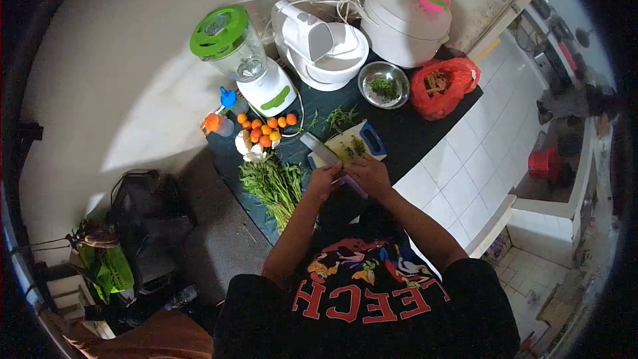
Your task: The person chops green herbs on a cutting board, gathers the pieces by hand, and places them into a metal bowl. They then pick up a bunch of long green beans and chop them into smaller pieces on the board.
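Observation:
A wide knife (pixel 319 149) lies slanted over the light cutting board (pixel 342 144), which has a blue handle. My left hand (pixel 323 181) is closed on the knife, at the near part of the blade. Beside it, almost touching, my right hand (pixel 369 176) is bent over the board's near edge with its fingers together; what they hold is hidden. Chopped greens (pixel 359 147) lie on the board just beyond my right fingers. Something purple (pixel 355 187) shows below both hands. Loose green sprigs (pixel 340 118) rest behind the board.
Left of the board are leafy greens (pixel 272 183), orange and red tomatoes (pixel 266 130) and garlic (pixel 244 141). Farther back stand a blender (pixel 269 86), a stand mixer (pixel 306 36), a white lidded pot (pixel 405 26), a metal bowl (pixel 367 86) and a red bag (pixel 428 103).

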A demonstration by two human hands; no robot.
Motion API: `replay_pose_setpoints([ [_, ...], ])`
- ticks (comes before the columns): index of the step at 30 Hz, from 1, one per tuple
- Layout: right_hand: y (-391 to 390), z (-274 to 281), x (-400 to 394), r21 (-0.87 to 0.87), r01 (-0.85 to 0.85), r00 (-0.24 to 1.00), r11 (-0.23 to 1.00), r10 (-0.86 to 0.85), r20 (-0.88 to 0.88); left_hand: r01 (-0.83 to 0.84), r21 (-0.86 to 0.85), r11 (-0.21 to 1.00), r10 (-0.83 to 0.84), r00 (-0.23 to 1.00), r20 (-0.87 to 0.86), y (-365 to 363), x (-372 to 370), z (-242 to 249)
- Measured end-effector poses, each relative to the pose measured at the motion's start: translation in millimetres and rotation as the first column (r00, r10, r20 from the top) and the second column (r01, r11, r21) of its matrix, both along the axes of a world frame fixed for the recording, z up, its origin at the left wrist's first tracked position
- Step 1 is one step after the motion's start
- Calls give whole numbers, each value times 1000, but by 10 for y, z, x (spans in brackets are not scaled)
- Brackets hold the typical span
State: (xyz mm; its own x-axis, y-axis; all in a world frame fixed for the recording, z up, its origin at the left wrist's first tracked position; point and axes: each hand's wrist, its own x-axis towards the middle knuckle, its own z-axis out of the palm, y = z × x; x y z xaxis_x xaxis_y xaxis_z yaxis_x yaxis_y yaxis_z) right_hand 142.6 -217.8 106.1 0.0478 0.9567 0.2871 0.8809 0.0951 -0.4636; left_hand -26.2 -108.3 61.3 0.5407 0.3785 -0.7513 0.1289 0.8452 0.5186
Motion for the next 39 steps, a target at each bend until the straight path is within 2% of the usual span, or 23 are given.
replay_pose_setpoints([
  [2,5,31,-29,-9,-9,999,1000,9,32,66,121,990,-68,998,6,-27,-16,50],
  [3,7,40,-44,-56,54,995,997,-58,-78,65,122,990,-66,998,5,-52,-9,29],
  [4,13,50,-52,-110,111,974,988,-130,-184,97,526,845,-72,995,-67,-84,0,8],
  [5,33,59,-40,-109,110,974,988,-128,-184,138,829,543,-47,990,-135,-105,2,-15],
  [6,58,63,-14,-218,118,957,969,-169,-236,138,828,544,-46,990,-135,-116,-9,74],
  [7,76,54,18,-324,120,935,938,-217,-281,206,936,285,-106,977,-183,-118,-28,230],
  [8,90,46,44,-324,124,935,938,-220,-279,246,969,1,-150,958,-243,-110,-30,385],
  [11,73,-160,94,-254,85,940,963,-162,-302,247,969,-3,-265,934,-239,-116,-52,476],
  [13,98,-265,157,-440,50,839,897,-277,-469,265,962,-59,-274,923,-271,-63,-93,330],
  [14,92,-253,169,-438,51,840,898,-275,-467,284,952,-115,-278,911,-305,-37,-110,243],
  [16,78,-65,158,-605,-24,658,796,-443,-609,286,945,-159,-250,914,-319,-40,-119,301],
  [20,47,-55,77,-547,-47,644,836,-394,-657,311,914,-261,-202,908,-367,-45,-151,519],
  [22,-3,-269,-23,-504,-82,503,860,-401,-766,352,909,-223,-162,906,-391,25,-242,168],
  [23,-73,-254,-102,-504,-81,505,860,-400,-765,390,903,-182,-122,902,-414,46,-263,35],
  [24,-165,-228,-217,-431,104,853,896,-303,-425,389,903,-181,-124,902,-413,44,-253,30],
  [25,-220,-222,-297,-275,225,974,935,-220,48,368,926,-83,-23,928,-371,43,-239,29],
  [26,-222,-225,-336,-276,227,974,934,-222,49,335,942,12,83,939,-335,45,-227,29],
  [28,-216,-317,-413,-436,172,985,883,-154,78,340,940,35,120,932,-342,64,-230,-41],
  [29,-176,-366,-451,-437,171,985,883,-153,77,343,938,58,160,924,-348,77,-234,-74],
  [31,-85,-503,-498,-568,218,969,794,-246,28,336,942,0,208,921,-328,130,-222,-79],
  [32,-113,-557,-500,-567,217,969,794,-246,26,329,942,-58,251,918,-305,146,-223,-82],
  [34,-192,-471,-500,-247,198,974,949,-218,-58,370,929,-33,258,901,-349,148,-209,-88],
  [39,-502,-291,-574,-301,308,888,903,-386,-250,373,928,3,235,902,-363,151,-121,-195],
])
